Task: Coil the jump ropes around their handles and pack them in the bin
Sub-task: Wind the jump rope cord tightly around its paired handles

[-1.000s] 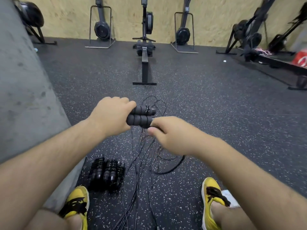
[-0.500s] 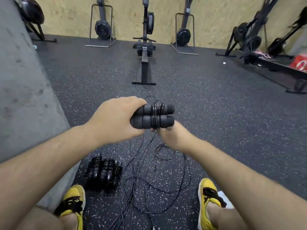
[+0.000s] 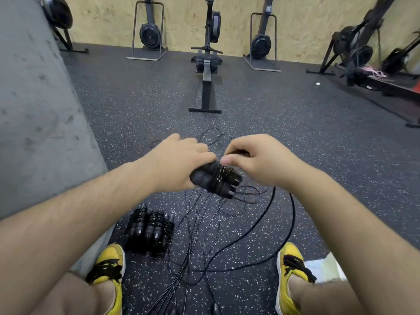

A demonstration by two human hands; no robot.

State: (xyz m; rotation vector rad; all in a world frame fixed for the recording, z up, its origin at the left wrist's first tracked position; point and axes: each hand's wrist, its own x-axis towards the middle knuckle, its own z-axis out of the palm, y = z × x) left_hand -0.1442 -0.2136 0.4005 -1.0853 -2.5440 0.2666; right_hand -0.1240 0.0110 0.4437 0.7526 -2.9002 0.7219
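My left hand (image 3: 179, 160) grips a pair of black foam jump rope handles (image 3: 214, 179), held side by side and tilted down to the right. A few turns of thin black rope sit around their middle. My right hand (image 3: 256, 159) is above the handles' right end, thumb and fingers pinching the rope. Loose black ropes (image 3: 200, 226) trail from the handles down to the floor between my feet. Several coiled jump ropes (image 3: 148, 230) lie bundled on the floor near my left shoe. No bin is in view.
A grey concrete wall (image 3: 38, 114) runs along the left. A rowing machine (image 3: 208, 71) stands ahead on the speckled rubber floor, with more machines along the far wall. My yellow shoes (image 3: 109, 267) flank the ropes. A white object (image 3: 322, 267) lies by the right shoe.
My right hand rose from under the handles to above their right end, carrying the rope over. The handles tilted down to the right and the floor loops shifted.
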